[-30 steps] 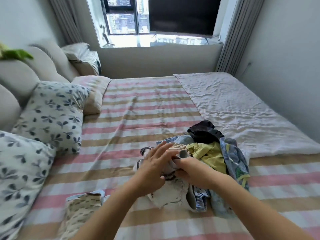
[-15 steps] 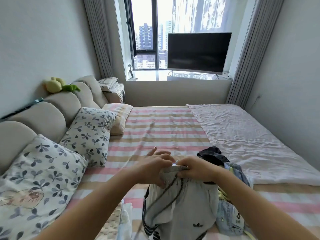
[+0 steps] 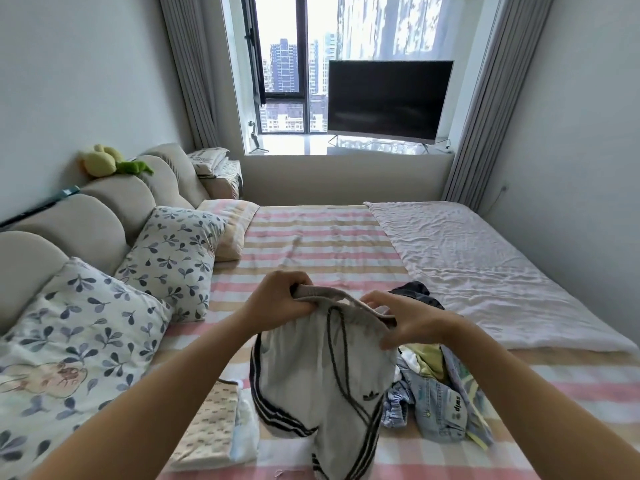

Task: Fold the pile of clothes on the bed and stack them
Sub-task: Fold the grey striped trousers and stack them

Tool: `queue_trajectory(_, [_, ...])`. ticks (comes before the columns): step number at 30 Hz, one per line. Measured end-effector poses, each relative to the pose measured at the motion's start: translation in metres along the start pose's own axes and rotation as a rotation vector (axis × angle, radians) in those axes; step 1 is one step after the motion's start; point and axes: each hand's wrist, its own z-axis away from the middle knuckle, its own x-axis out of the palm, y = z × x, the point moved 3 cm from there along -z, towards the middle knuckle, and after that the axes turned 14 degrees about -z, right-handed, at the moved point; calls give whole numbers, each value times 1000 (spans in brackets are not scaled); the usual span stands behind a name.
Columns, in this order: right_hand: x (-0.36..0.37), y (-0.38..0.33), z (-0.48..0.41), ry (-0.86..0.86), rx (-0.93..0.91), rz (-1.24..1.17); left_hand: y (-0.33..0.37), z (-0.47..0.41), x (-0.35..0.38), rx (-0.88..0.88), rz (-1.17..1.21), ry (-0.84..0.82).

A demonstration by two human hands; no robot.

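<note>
White shorts point(image 3: 311, 382) with black side stripes and a dark drawstring hang in the air over the striped bed point(image 3: 322, 244). My left hand point(image 3: 277, 301) grips the left end of their grey waistband. My right hand point(image 3: 398, 320) pinches the waistband's right end. Behind and to the right of the shorts lies the pile of clothes point(image 3: 436, 393): denim, a yellow piece, a blue patterned piece and a dark garment point(image 3: 414, 292). A folded patterned cloth point(image 3: 211, 427) lies at the lower left, with a pale folded piece under it.
Floral pillows point(image 3: 169, 261) and a padded headboard point(image 3: 86, 220) line the left side. A pale quilt point(image 3: 485, 268) covers the bed's right half. A television point(image 3: 388, 98) stands on the window ledge at the far end. A wall bounds the right side.
The shorts have come up out of the pile and now hang spread between my hands, which have moved apart along the waistband. The camera view has tilted upward.
</note>
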Motion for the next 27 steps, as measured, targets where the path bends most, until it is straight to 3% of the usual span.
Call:
queue_trajectory(5, [-2,9,6,291,-269,-260,-9,2,-15,-71,36,75])
queue_trajectory(9, [-4,2,-2,368,-297,-454,-20,2,-25,-78,23,51])
queue_trajectory(15, [-10,-13,-14,479,-308,-623,-43,6,-42,-131,-173,-108])
queue_trajectory(20, [-12,-14,-20,464,-306,-733,-62,15,-53,-155,-329,-283])
queue_trajectory(22, [-13,-15,-22,461,-311,-791,-68,19,-55,-168,-272,-273])
queue_trajectory(27, [-20,-17,-25,450,-329,-976,-73,27,-59,-258,202,-72])
